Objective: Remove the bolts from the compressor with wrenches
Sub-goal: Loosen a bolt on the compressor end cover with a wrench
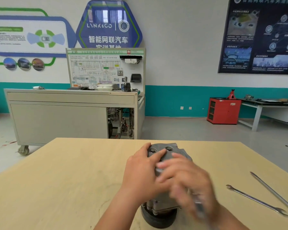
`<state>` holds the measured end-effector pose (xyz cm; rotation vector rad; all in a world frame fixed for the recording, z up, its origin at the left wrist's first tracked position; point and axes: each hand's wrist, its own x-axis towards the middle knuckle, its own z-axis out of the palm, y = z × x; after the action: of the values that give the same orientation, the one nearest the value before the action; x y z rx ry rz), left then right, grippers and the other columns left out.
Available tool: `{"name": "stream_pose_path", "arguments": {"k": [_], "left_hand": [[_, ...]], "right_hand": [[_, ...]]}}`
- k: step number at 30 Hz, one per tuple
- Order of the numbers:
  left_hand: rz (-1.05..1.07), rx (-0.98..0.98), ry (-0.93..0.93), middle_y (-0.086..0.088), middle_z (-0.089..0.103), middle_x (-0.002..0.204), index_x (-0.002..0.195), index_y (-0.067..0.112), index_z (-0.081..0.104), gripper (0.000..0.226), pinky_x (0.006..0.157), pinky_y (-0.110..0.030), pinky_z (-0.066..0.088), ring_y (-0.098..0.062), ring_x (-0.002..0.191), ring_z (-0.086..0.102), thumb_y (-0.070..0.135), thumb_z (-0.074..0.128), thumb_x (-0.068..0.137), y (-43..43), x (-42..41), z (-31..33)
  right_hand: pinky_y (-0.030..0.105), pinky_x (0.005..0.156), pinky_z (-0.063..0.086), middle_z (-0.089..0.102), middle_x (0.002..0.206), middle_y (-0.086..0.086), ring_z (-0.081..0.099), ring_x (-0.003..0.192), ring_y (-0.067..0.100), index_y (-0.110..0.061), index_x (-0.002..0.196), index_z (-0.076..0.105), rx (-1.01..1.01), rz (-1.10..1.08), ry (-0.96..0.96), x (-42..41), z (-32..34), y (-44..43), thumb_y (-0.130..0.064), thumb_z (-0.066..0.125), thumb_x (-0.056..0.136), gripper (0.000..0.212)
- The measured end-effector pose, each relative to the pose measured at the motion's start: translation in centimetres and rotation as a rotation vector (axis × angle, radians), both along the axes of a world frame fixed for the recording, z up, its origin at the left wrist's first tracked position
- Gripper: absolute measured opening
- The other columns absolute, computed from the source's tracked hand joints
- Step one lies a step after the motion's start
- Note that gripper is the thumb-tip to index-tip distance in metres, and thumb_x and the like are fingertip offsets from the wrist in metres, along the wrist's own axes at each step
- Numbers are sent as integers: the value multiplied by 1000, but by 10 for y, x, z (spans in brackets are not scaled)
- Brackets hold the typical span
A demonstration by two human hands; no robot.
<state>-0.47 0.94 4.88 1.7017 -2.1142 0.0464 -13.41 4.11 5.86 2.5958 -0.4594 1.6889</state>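
left hand [140, 170]: fingers curled over the far end of the compressor [166, 151], thumb across its top; a steadying grip.
right hand [186, 183]: blurred over the body's near side; a metallic glint shows below it, but i cannot tell whether it grips a tool.
compressor: on the table [73, 180], mid-right, directly before me. its long axis runs away from me, dark pulley end [158, 218] nearest, ported end farthest.
step, as i judge it: bracing, bolt work just starting; next calls for seating a wrench squarely.
spares: open-ended wrench [256, 200] and longer wrench [274, 193], lying apart at right.
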Motion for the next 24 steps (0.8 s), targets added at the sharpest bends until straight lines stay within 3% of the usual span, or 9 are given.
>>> {"name": "stream_pose_path", "arguments": {"k": [3, 6, 7, 9, 11, 13, 16, 19, 24], "left_hand": [[-117, -93, 45, 6, 22, 154, 140, 48, 36, 98, 108, -26, 25, -14, 134, 32, 82, 29, 49, 2, 8, 8], [-124, -138, 94, 7, 22, 154, 140, 48, 37, 96, 109, -28, 25, -14, 134, 31, 83, 33, 50, 0, 4, 1], [-117, -145, 99, 7, 22, 154, 140, 48, 37, 96, 109, -28, 25, -14, 134, 31, 83, 34, 51, -2, 6, -1], [-101, -151, 99, 7, 21, 154, 140, 48, 36, 94, 108, -27, 24, -14, 134, 30, 82, 37, 53, -3, 11, 0], [-119, -148, 102, 7, 21, 154, 141, 48, 36, 93, 107, -26, 24, -13, 135, 30, 81, 36, 53, 0, 10, 1], [-133, -128, 110, 6, 21, 154, 141, 49, 35, 94, 107, -26, 24, -13, 135, 29, 81, 34, 52, 2, 9, 3], [-113, -123, 85, 5, 21, 154, 141, 49, 34, 96, 107, -27, 25, -13, 136, 29, 80, 30, 51, 2, 7, 6], [-138, -156, 83, 3, 36, 145, 138, 47, 41, 91, 102, -28, 35, -15, 127, 40, 78, 32, 52, 4, 7, 7], [-191, -153, 185, 8, 66, 99, 109, 31, 65, 67, 78, -31, 48, -14, 92, 59, 67, 45, 56, 6, 3, 13]], "right_hand": [[28, 80, 52, 56, 51, -10, 60, 57, 13, -21, 48, 45, 367, 243, -768, -31, -7, -13, -24, 36, 95, 48], [32, 59, 53, 48, 48, -6, 56, 47, 12, -18, 77, 55, 817, 162, -1229, -53, 2, -58, -22, 44, 97, 24], [30, 55, 52, 52, 54, -3, 58, 50, 12, -15, 95, 53, 946, 26, -1186, -57, 9, -75, -20, 48, 96, 7], [32, 60, 54, 59, 73, 3, 61, 64, 14, -12, 115, 46, 1112, -236, -878, -55, 25, -109, -14, 52, 94, 22], [42, 81, 54, 65, 89, 9, 65, 81, 21, -7, 110, 54, 1151, -436, -418, -41, 44, -131, -14, 52, 92, 20], [45, 91, 49, 66, 102, 15, 63, 91, 26, -5, 98, 61, 1043, -617, 92, -20, 63, -138, -21, 52, 91, 20], [33, 69, 42, 60, 95, 14, 55, 84, 25, -6, 93, 57, 729, -666, 604, 19, 83, -136, -27, 51, 93, 22], [32, 65, 37, 59, 93, 6, 54, 87, 25, -11, 100, 57, 555, -464, 754, 44, 88, -118, -29, 50, 95, 20], [33, 89, 44, 67, 112, -6, 57, 105, 13, -20, 126, 54, 365, -152, 762, 51, 71, -70, -22, 46, 97, 30]]}}
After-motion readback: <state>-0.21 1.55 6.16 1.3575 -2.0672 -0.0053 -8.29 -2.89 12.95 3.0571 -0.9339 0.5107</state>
